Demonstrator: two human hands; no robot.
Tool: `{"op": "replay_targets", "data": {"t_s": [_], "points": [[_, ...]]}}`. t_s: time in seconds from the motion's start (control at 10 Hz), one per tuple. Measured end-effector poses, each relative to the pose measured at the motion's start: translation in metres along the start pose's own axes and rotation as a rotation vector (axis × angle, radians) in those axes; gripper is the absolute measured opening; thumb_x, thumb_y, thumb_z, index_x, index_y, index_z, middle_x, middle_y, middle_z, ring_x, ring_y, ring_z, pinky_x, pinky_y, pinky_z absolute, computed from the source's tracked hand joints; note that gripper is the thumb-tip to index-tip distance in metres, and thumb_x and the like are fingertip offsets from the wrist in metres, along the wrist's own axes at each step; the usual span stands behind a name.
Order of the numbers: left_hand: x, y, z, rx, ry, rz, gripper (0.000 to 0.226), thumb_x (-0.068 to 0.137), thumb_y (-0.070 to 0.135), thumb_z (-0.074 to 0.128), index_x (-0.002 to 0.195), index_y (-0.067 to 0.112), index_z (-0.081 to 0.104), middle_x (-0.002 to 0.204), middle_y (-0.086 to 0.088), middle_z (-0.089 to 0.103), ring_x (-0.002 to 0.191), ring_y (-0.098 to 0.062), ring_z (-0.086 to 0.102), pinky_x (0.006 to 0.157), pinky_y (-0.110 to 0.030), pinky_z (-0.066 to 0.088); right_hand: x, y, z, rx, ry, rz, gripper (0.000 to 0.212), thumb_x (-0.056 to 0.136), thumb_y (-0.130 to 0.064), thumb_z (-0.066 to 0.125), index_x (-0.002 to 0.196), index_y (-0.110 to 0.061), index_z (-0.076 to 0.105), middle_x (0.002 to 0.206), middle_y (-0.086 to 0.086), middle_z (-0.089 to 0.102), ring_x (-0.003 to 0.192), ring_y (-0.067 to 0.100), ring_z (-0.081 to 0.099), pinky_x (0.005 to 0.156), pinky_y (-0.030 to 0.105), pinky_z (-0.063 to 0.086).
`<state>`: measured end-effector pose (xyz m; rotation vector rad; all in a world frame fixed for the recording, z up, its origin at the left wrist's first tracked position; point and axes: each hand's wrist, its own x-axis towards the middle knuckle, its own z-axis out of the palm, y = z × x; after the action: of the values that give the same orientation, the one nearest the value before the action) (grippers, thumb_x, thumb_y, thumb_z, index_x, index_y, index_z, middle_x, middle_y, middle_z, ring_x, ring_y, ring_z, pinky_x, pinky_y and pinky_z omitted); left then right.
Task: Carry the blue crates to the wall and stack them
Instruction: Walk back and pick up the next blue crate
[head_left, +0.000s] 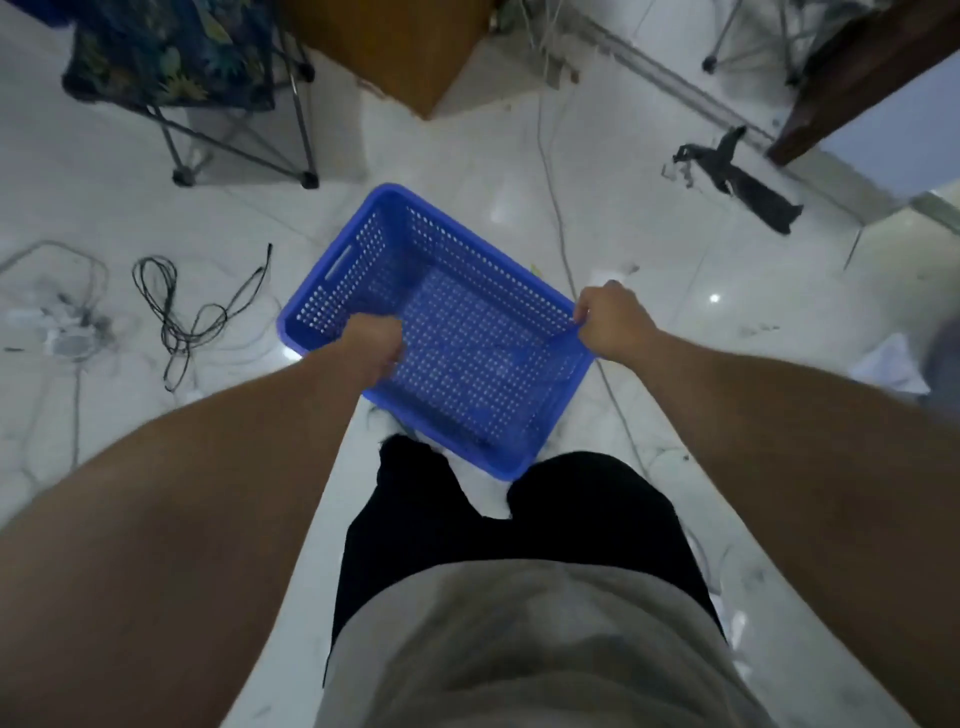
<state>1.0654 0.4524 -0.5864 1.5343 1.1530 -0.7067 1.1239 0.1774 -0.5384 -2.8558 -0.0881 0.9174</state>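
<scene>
A blue perforated plastic crate (457, 332) hangs in front of my legs above the white tiled floor, empty and turned at an angle. My left hand (376, 345) grips its near-left rim, fingers curled over the edge into the crate. My right hand (610, 322) grips the right corner of the rim. One slot handle shows on the crate's far-left wall. Only this one crate is in view.
A folding chair (202, 88) with patterned fabric stands at the far left. A brown wooden cabinet corner (415, 57) juts in at top centre. Tangled black cables (187, 312) lie on the left, a white cable (566, 249) runs past the crate, and dark scraps (748, 182) lie right.
</scene>
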Motion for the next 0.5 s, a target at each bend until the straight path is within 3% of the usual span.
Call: {"op": "replay_targets", "data": {"t_s": [0.1, 0.2, 0.3, 0.4, 0.5], "points": [[0.036, -0.001, 0.015, 0.01, -0.027, -0.079, 0.028, 0.092, 0.008, 0.041, 0.065, 0.013, 0.038, 0.063, -0.004, 0.034, 0.05, -0.016, 0.031, 0.055, -0.032, 0.034, 0.051, -0.005, 0.028, -0.085, -0.073, -0.056, 0.025, 0.084, -0.004, 0.054, 0.105, -0.011, 0.066, 0.117, 0.02, 0.053, 0.108, 0.038, 0.055, 0.089, 0.042, 0.05], [0.1, -0.02, 0.022, 0.012, 0.043, -0.127, 0.024, 0.091, 0.014, 0.047, 0.106, 0.005, 0.062, 0.09, -0.007, 0.06, 0.068, -0.02, 0.049, 0.075, -0.031, 0.041, 0.124, -0.008, 0.075, -0.117, -0.165, -0.128, 0.021, 0.086, -0.007, 0.052, 0.103, -0.009, 0.065, 0.115, 0.021, 0.055, 0.105, 0.04, 0.055, 0.088, 0.046, 0.05], [0.167, -0.05, 0.035, -0.004, 0.165, -0.224, 0.05, 0.09, 0.017, 0.052, 0.138, 0.002, 0.047, 0.14, -0.017, 0.053, 0.113, -0.032, 0.058, 0.072, -0.023, 0.047, 0.21, -0.003, 0.128, -0.116, -0.309, -0.084, 0.016, 0.089, -0.007, 0.05, 0.093, 0.003, 0.061, 0.103, 0.023, 0.059, 0.091, 0.038, 0.057, 0.087, 0.05, 0.052], [0.243, -0.093, 0.062, 0.241, 0.359, -0.276, 0.07, 0.09, 0.024, 0.056, 0.151, 0.01, 0.022, 0.155, -0.015, 0.032, 0.137, -0.038, 0.04, 0.099, -0.038, 0.047, 0.287, 0.017, 0.177, -0.101, -0.316, 0.106, 0.054, 0.09, -0.022, 0.053, 0.138, -0.001, 0.037, 0.142, 0.023, 0.039, 0.121, 0.039, 0.044, 0.107, 0.05, 0.036], [0.296, -0.146, 0.065, -0.435, 0.575, -0.37, 0.062, 0.095, 0.019, 0.048, 0.148, 0.0, 0.023, 0.152, -0.016, 0.037, 0.129, -0.03, 0.048, 0.059, -0.017, 0.04, 0.332, 0.028, 0.208, 0.06, -0.148, 0.169, 0.074, 0.085, -0.025, 0.057, 0.148, -0.013, 0.021, 0.153, 0.013, 0.029, 0.139, 0.036, 0.031, 0.116, 0.05, 0.022]]}}
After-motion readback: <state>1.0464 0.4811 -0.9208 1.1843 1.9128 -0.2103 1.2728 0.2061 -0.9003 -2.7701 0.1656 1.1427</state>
